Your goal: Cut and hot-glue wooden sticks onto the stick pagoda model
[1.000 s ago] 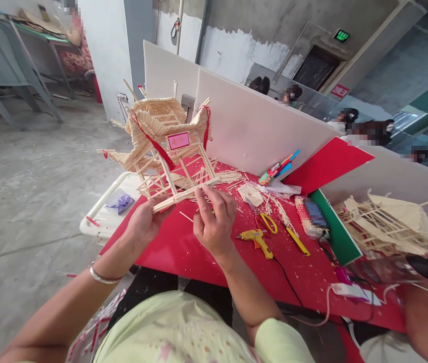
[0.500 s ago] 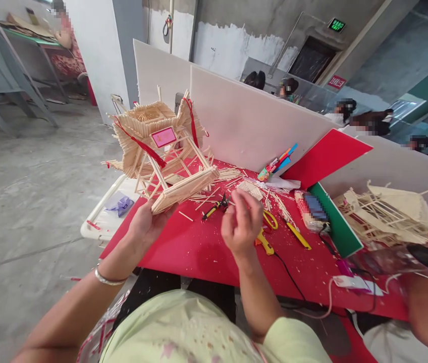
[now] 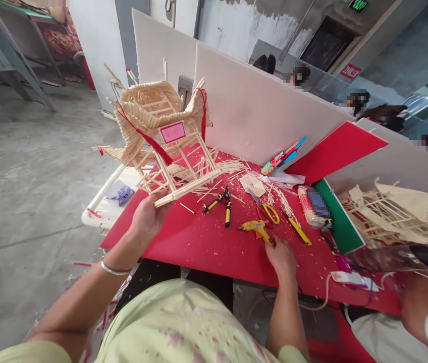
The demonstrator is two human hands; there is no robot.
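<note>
My left hand point(image 3: 149, 218) is closed on the base corner of a pavilion model point(image 3: 168, 166) made of thin wooden sticks, holding it up tilted above the table's left part. Red tassels point(image 3: 155, 146) hang from its roof corners, and a pink plaque point(image 3: 173, 132) sits on its front. At the end of a yellow hot glue gun's point(image 3: 255, 228) handle, my right hand point(image 3: 282, 257) has its fingers closed round the grip; the gun's nozzle points left, low over the red table. Yellow-and-black pliers point(image 3: 222, 202) lie between the model and the gun.
On the red tabletop point(image 3: 199, 247) are scissors point(image 3: 270, 213), a yellow utility knife point(image 3: 299, 232), loose sticks point(image 3: 231, 166) and a pen holder point(image 3: 269, 167). White partition boards point(image 3: 232, 111) stand behind. Another stick model point(image 3: 384, 212) and a co-worker's arm point(image 3: 420, 307) are at right.
My right hand has gone from raised above the table down and right onto the glue gun's handle. The model in my left hand has turned slightly, its base now seen more edge-on.
</note>
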